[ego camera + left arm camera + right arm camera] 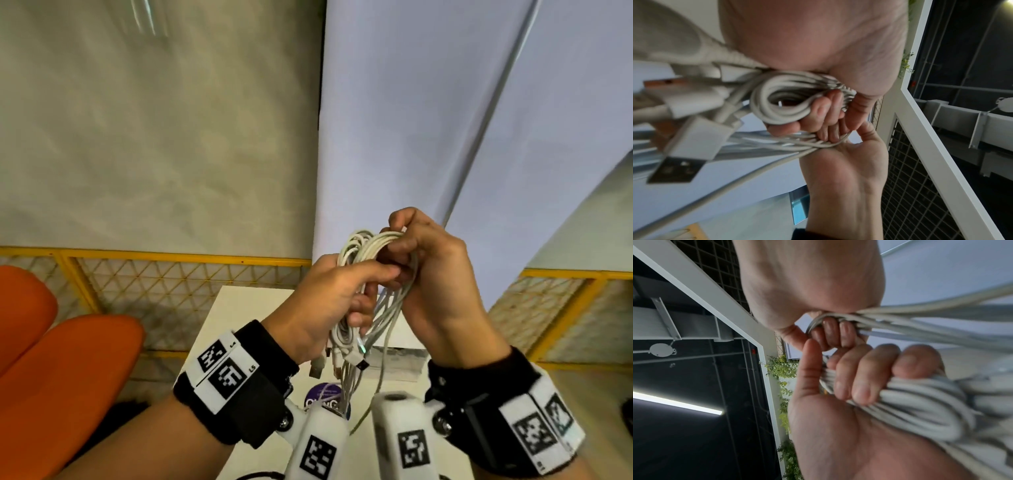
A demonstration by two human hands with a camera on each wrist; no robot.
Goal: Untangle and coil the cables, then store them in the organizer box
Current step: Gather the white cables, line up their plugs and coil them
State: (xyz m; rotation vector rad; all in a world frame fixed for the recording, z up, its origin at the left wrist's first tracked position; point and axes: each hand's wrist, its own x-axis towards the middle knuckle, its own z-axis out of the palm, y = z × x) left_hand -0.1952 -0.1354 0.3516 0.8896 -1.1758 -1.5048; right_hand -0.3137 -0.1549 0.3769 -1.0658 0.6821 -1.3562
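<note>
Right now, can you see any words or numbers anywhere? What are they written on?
"L5": on the white tag of the left wrist band.
A smaller mark above it on that tag: too small to read.
White letters on the purple round sticker: half hidden behind the cables, not readable.
The black-and-white squares on the wrist tags are code patterns, not words.

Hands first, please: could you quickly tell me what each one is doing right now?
Left hand: closed, gripping the bundle of white cables.
Right hand: closed, fingers curled round the same cables at the top.
</note>
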